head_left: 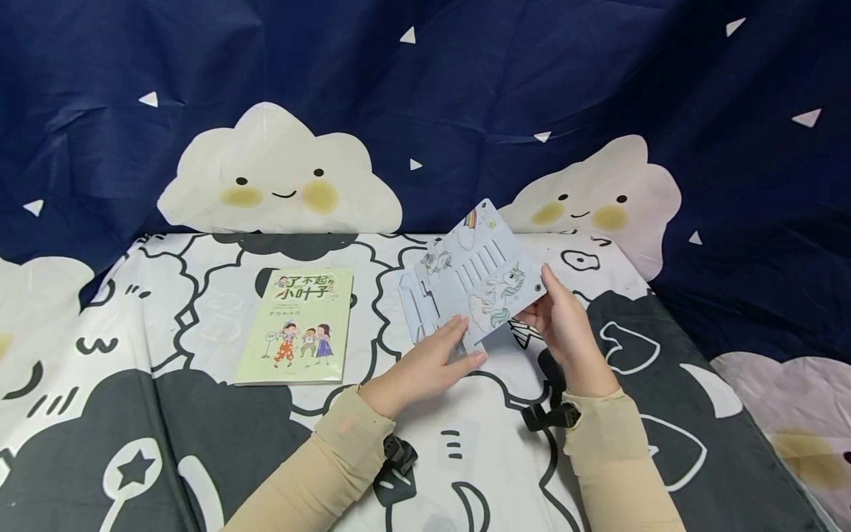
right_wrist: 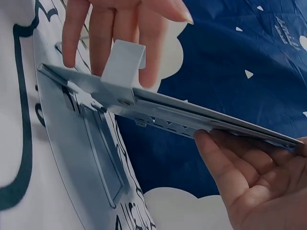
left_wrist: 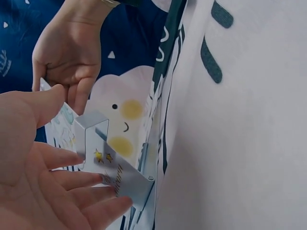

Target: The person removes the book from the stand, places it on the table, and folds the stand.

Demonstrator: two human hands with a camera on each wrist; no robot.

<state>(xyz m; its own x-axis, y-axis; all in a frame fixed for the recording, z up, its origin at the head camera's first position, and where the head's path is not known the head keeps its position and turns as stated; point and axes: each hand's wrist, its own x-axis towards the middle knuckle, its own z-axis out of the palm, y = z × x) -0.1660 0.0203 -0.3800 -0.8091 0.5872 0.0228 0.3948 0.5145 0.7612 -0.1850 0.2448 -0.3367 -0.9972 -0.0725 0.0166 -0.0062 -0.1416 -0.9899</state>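
Your right hand (head_left: 564,329) pinches the stand (head_left: 470,279) near one corner; your left hand (head_left: 425,366), fingers loosely spread, is at its lower edge.

The pale blue, flat folding stand (head_left: 475,284) looked like smooth painted metal. The light green, oblong paper book (head_left: 292,329) looked smooth on top. The wide, dark blue cloud-print cloth (head_left: 465,96) had creases.

pale blue stand (head_left: 476,278) with unicorns and, seemingly, a rainbow; light green book (head_left: 295,325); navy, white-flecked backdrop (head_left: 465,74).
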